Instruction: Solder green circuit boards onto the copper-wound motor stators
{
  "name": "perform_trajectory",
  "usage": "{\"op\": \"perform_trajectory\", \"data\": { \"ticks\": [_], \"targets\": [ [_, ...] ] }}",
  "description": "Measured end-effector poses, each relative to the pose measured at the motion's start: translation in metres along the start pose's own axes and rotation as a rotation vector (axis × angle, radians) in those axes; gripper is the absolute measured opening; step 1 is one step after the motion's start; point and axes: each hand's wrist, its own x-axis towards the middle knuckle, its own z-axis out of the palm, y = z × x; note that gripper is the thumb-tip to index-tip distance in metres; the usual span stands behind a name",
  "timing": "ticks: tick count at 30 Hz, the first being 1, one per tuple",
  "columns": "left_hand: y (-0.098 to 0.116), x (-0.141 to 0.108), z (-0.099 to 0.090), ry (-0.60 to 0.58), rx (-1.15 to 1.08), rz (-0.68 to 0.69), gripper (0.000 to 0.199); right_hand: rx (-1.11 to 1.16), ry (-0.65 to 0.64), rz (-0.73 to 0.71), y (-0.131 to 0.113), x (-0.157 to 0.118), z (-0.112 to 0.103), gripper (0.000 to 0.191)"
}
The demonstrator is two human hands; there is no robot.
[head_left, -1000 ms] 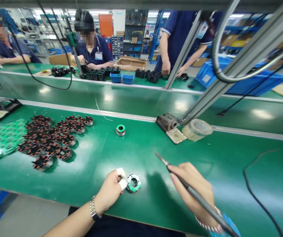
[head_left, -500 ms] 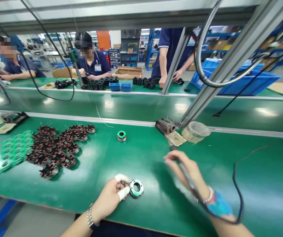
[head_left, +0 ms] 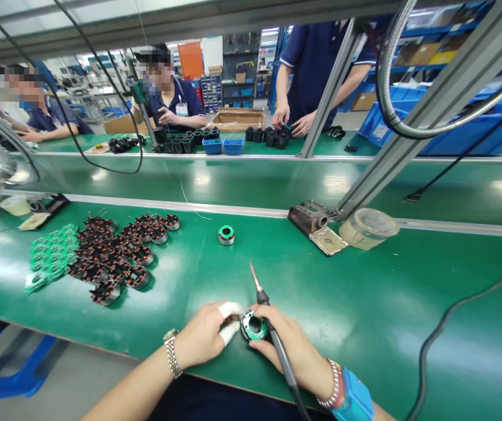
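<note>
The small stator ring (head_left: 254, 325) sits at my 12 o'clock, near the front edge of the green bench mat (head_left: 377, 310). It has a silver metal rim around a green circuit board, with a round hole in the middle. My left hand (head_left: 202, 333) is closed on it from the 9 o'clock side, two fingertips (head_left: 229, 318) wrapped in white tape. My right hand (head_left: 290, 356) is curled around the soldering iron (head_left: 277, 342), its tip pointing toward 12 and clear of the ring, while its fingers (head_left: 262, 327) touch the ring's 3 o'clock side. Farther out at 12 lies a second ring (head_left: 226, 235). Copper-wound stators (head_left: 110, 257) are heaped at 10 o'clock, green boards (head_left: 51, 254) beyond them. A metal iron stand (head_left: 310, 217) and clear plastic tub (head_left: 367, 228) stand at 1 o'clock.
</note>
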Motion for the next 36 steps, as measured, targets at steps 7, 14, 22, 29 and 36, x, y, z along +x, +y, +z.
{"op": "perform_trajectory", "data": {
  "ticks": [7, 14, 22, 29, 36],
  "targets": [
    [-0.004, -0.004, -0.002, 0.022, 0.569, 0.225, 0.023, 0.006, 0.009, -0.031, -0.001, 0.000, 0.001, 0.042],
    [-0.014, -0.005, 0.012, 0.241, 0.689, 0.517, 0.025, -0.002, 0.010, -0.012, -0.001, -0.001, 0.002, 0.043],
    [-0.005, -0.012, 0.044, 0.494, 0.560, 0.265, 0.020, -0.025, 0.099, -0.010, -0.004, -0.003, 0.009, 0.032],
    [-0.003, -0.030, 0.064, 0.484, 0.507, 0.206, 0.037, 0.020, 0.083, -0.004, 0.001, 0.000, 0.006, 0.029],
    [-0.002, -0.025, 0.044, 0.283, 0.061, 0.058, 0.024, 0.076, -0.023, 0.014, 0.007, 0.001, -0.018, 0.039]
  ]
}}
